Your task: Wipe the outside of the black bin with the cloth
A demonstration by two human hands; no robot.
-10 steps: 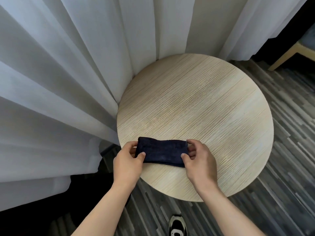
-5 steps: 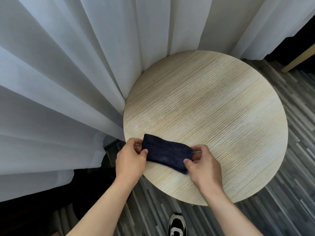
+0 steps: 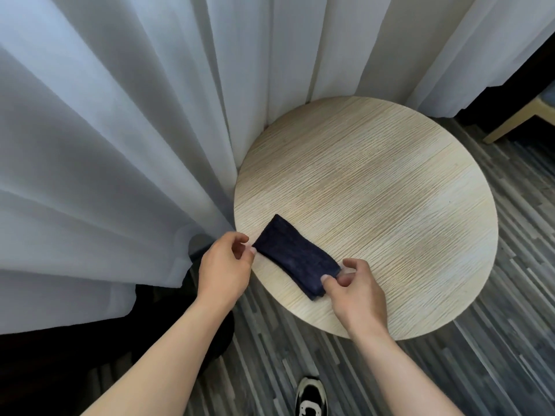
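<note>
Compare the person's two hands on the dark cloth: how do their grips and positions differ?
The right hand pinches the cloth at its near end, thumb on top; the left hand only touches the far-left edge with its fingertips. The right hand lies over the round table, the left mostly beyond its edge. Both are bare.

cloth (image 3: pixel 295 257) lies on table (image 3: pixel 390 211) near its left edge; curtain (image 3: pixel 120 130) behind and left.

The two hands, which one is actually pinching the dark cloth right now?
The right hand: its thumb and fingers pinch the near end of the cloth on the round table. The left hand sits at the far corner, fingers loosely curled, fingertips just touching.
</note>
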